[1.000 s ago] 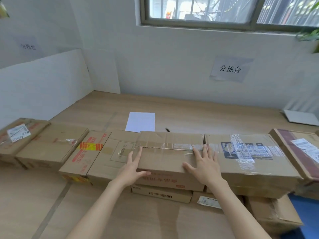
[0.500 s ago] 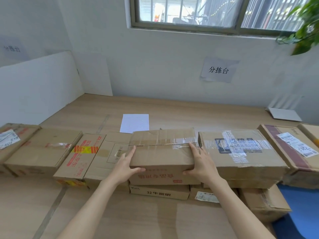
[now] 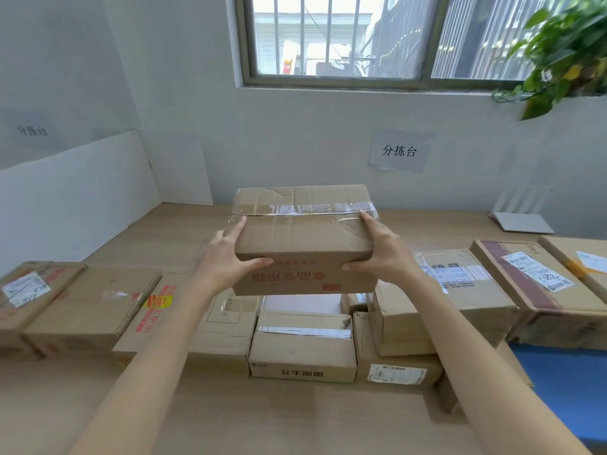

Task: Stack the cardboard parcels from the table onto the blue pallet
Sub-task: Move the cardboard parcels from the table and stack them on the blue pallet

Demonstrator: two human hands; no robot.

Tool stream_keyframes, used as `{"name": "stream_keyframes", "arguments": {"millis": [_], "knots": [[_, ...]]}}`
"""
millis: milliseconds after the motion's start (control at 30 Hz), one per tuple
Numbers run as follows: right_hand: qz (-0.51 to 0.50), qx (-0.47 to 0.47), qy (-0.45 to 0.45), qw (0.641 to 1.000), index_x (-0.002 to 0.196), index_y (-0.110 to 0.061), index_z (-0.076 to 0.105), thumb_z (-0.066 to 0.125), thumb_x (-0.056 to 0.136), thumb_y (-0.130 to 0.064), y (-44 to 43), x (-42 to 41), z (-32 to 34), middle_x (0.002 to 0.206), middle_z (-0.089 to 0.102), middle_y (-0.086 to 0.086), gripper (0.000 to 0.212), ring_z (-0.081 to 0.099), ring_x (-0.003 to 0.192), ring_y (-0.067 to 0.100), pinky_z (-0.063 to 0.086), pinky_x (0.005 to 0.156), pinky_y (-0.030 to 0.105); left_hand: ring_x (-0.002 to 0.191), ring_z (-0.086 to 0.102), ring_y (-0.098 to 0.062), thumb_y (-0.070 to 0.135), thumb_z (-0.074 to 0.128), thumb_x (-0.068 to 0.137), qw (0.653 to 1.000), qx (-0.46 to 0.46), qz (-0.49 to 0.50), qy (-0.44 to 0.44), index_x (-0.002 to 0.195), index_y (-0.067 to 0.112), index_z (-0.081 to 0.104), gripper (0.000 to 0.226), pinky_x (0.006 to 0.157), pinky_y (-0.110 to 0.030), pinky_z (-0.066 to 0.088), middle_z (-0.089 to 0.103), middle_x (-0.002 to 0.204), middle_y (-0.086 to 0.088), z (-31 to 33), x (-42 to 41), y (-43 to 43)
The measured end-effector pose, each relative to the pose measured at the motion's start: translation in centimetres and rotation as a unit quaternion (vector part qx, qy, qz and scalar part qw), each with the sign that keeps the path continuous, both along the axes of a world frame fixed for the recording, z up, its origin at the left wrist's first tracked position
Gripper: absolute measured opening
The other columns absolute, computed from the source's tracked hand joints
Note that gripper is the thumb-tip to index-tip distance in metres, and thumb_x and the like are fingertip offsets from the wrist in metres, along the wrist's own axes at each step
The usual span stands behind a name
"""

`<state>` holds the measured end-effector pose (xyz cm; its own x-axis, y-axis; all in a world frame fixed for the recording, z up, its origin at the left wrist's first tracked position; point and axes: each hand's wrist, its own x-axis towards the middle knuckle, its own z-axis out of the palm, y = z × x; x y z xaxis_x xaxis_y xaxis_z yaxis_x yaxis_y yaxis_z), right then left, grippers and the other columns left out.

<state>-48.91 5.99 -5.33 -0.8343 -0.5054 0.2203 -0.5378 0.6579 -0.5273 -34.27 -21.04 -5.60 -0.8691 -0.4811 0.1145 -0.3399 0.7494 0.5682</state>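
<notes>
Both arms were outstretched; I noted the left hand (image 3: 226, 257) and right hand (image 3: 382, 254) clasping the ends of the taped parcel (image 3: 303, 238). Previously resting on the stack (image 3: 302, 343), it hung clear above the surface (image 3: 295, 418).

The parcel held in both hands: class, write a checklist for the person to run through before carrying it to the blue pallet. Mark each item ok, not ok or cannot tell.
1. The left hand grips the parcel at its left end: ok.
2. The right hand grips its right end: ok.
3. The parcel hangs clear of the boxes beneath: ok, a gap shows above the taped box.
4. The parcel is held level: ok, near enough.
5. The top tape is closed: ok, though wrinkled.
6. There is room on the blue pallet: cannot tell, only a bare patch shows at lower right.
</notes>
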Motion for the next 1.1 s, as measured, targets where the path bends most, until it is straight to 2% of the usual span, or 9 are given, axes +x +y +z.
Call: {"name": "stream_keyframes", "arguments": {"millis": [133,300,467,633,733,833,900,967,1100], "knots": [[-0.011,-0.006,0.001,1.000,0.153,-0.029,0.017,0.088,0.058,-0.043,2.1,0.3,1.7,0.152,0.035,-0.001,0.120,0.036,0.136,0.023,0.038,0.106,0.041,0.127,0.043,-0.029,0.094,0.052,0.041,1.000,-0.015,-0.011,-0.006,0.146,0.047,0.015,0.121,0.099,-0.051,0.044,0.042,0.140,-0.002,2.1,-0.2,1.4],[-0.031,-0.006,-0.020,0.999,0.153,-0.029,0.018,0.088,0.058,-0.044,6.5,0.5,2.7,0.150,0.039,-0.001,0.119,0.039,0.133,0.024,0.040,0.105,0.044,0.125,0.045,-0.028,0.072,0.070,0.060,0.999,-0.040,-0.036,0.002,0.149,0.036,0.022,0.107,0.101,-0.045,0.041,0.046,0.135,-0.007,3.6,-1.8,5.3],[-0.062,-0.027,-0.040,0.997,0.153,-0.030,0.018,0.089,0.059,-0.041,14.1,0.2,3.8,0.148,0.040,0.000,0.118,0.040,0.132,0.022,0.039,0.106,0.038,0.124,0.045,-0.027,0.072,0.070,0.061,0.996,-0.052,-0.076,0.004,0.148,0.036,0.025,0.104,0.101,-0.043,0.041,0.047,0.135,-0.006,4.9,-4.2,11.7],[-0.092,-0.033,-0.033,0.995,0.153,-0.030,0.019,0.088,0.062,-0.039,24.9,-0.1,4.7,0.145,0.043,0.001,0.114,0.045,0.127,0.020,0.039,0.094,0.025,0.120,0.048,-0.026,0.074,0.067,0.061,0.991,-0.067,-0.112,0.012,0.147,0.036,0.027,0.102,0.099,-0.043,0.042,0.049,0.129,-0.007,6.0,-6.7,21.7],[-0.106,-0.028,-0.025,0.994,0.153,-0.030,0.020,0.087,0.062,-0.041,32.2,-0.5,5.0,0.145,0.044,0.001,0.114,0.046,0.125,0.020,0.040,0.095,0.028,0.121,0.048,-0.025,0.074,0.067,0.063,0.990,-0.069,-0.125,0.019,0.147,0.037,0.026,0.101,0.098,-0.042,0.042,0.047,0.130,-0.006,6.1,-7.8,28.9],[-0.118,-0.014,-0.017,0.993,0.152,-0.030,0.020,0.086,0.064,-0.040,40.1,-0.8,5.3,0.143,0.045,0.000,0.111,0.046,0.124,0.019,0.036,0.087,0.023,0.122,0.047,-0.026,0.075,0.066,0.063,0.990,-0.059,-0.129,0.019,0.147,0.038,0.025,0.101,0.099,-0.042,0.041,0.047,0.131,-0.006,5.8,-8.5,36.6],[-0.121,-0.007,-0.013,0.992,0.152,-0.032,0.020,0.087,0.063,-0.042,45.2,-0.8,5.5,0.145,0.042,-0.002,0.112,0.044,0.126,0.018,0.036,0.089,0.024,0.121,0.048,-0.027,0.077,0.065,0.062,0.990,-0.049,-0.134,0.025,0.147,0.040,0.024,0.101,0.099,-0.043,0.042,0.047,0.130,-0.006,5.3,-8.8,41.6],[-0.120,-0.014,-0.031,0.992,0.152,-0.033,0.020,0.087,0.061,-0.042,49.7,-0.8,5.2,0.148,0.038,-0.005,0.113,0.042,0.128,0.016,0.036,0.093,0.024,0.120,0.048,-0.027,0.076,0.065,0.062,0.989,-0.041,-0.138,0.022,0.146,0.040,0.023,0.101,0.099,-0.043,0.042,0.047,0.129,-0.006,4.7,-8.7,46.3],[-0.113,-0.020,-0.078,0.990,0.151,-0.035,0.019,0.089,0.061,-0.039,56.7,-0.7,3.8,0.146,0.037,-0.007,0.114,0.043,0.120,0.013,0.042,0.087,0.025,0.121,0.048,-0.026,0.078,0.063,0.062,0.990,-0.031,-0.139,0.006,0.146,0.041,0.021,0.100,0.097,-0.045,0.044,0.046,0.134,-0.004,2.3,-8.4,53.3]]}}
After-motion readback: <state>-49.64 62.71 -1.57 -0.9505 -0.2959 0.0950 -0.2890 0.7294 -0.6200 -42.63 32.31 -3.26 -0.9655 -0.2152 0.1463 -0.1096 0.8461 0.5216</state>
